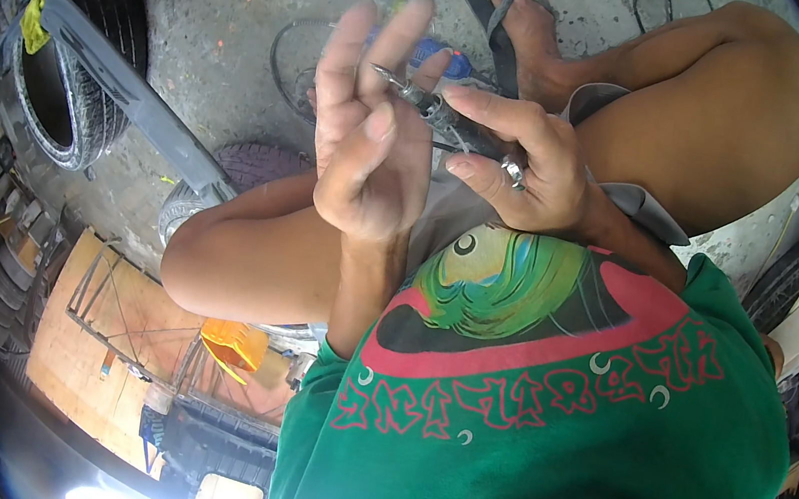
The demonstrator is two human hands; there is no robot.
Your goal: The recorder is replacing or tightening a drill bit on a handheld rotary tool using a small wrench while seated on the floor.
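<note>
My right hand (541, 167) is closed around a slim dark hand tool (424, 101), with a thin pointed tip aimed up-left and a silver fitting at its rear. Beside it, my left hand (366, 159) has its palm turned up and its fingers apart, very near the tool's tip; whether they touch is unclear. Partly behind the left fingers, a blue tool (449, 62) lies on the floor among dark cables (283, 73).
My bare legs (697, 137) are folded on the concrete floor (210, 2). At left are tyres (117, 20), a long grey bar (137, 94) with a yellow cloth (39, 15), and stacked dark parts. Lower left hold plywood (64, 347), a wire rack and an orange object (234, 341).
</note>
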